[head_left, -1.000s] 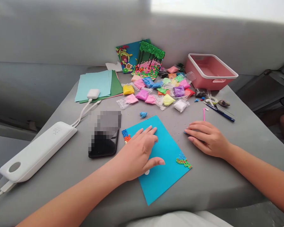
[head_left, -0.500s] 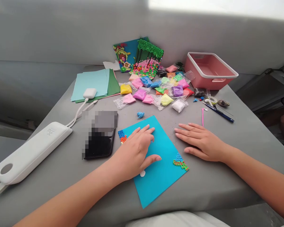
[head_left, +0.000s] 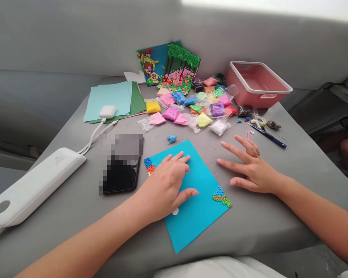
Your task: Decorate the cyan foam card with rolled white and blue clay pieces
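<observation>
The left hand lies unfolded, palm down, on the blue card, which sits at six o'clock from the coloured packets; at the card's two o'clock the right hand splays its fingers, and at eleven rests a small blue lump

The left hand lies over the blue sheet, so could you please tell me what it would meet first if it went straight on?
Most likely the pale yellow packet, beyond the blue sheet under the left hand; its fingers spread slightly, so the exact line is uncertain.
</observation>
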Action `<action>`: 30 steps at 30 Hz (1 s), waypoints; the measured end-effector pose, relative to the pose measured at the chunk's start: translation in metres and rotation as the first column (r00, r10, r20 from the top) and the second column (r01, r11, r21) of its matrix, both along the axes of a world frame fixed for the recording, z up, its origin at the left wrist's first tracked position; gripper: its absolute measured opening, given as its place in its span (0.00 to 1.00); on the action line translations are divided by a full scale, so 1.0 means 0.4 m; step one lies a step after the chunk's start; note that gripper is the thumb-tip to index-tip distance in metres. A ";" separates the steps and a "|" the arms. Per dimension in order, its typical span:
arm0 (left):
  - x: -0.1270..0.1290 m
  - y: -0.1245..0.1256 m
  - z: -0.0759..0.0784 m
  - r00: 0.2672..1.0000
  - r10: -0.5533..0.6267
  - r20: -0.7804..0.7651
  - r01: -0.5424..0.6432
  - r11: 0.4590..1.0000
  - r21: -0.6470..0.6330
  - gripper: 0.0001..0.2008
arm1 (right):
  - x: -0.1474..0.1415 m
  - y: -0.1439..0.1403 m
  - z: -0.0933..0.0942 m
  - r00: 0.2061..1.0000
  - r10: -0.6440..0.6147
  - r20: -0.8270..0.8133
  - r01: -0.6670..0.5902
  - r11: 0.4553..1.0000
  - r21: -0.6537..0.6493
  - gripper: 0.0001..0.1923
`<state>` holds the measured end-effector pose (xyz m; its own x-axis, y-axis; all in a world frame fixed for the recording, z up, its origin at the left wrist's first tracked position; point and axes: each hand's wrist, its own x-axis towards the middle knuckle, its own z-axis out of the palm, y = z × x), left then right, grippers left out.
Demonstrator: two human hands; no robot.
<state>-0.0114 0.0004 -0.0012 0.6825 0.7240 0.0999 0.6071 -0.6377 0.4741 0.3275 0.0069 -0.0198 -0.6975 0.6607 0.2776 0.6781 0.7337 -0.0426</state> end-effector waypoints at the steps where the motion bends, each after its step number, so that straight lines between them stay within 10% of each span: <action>1: 0.001 0.000 0.003 1.000 0.003 0.007 -0.002 1.000 -0.002 0.16 | 0.001 0.001 -0.001 1.000 -0.029 -0.001 0.029 1.000 -0.007 0.27; 15: 0.002 0.001 0.008 0.980 0.041 0.197 -0.053 0.997 0.054 0.09 | 0.005 0.006 -0.013 0.999 -0.049 -0.024 0.047 0.997 -0.068 0.29; 24: 0.015 -0.001 0.023 0.961 0.060 0.270 -0.150 0.934 0.325 0.10 | 0.001 0.005 -0.014 0.999 -0.047 0.009 0.047 0.996 -0.069 0.28; 30: 0.017 -0.002 0.023 0.942 0.090 0.322 -0.160 0.967 0.197 0.12 | -0.003 0.002 -0.012 0.996 -0.084 0.008 0.085 0.994 -0.074 0.29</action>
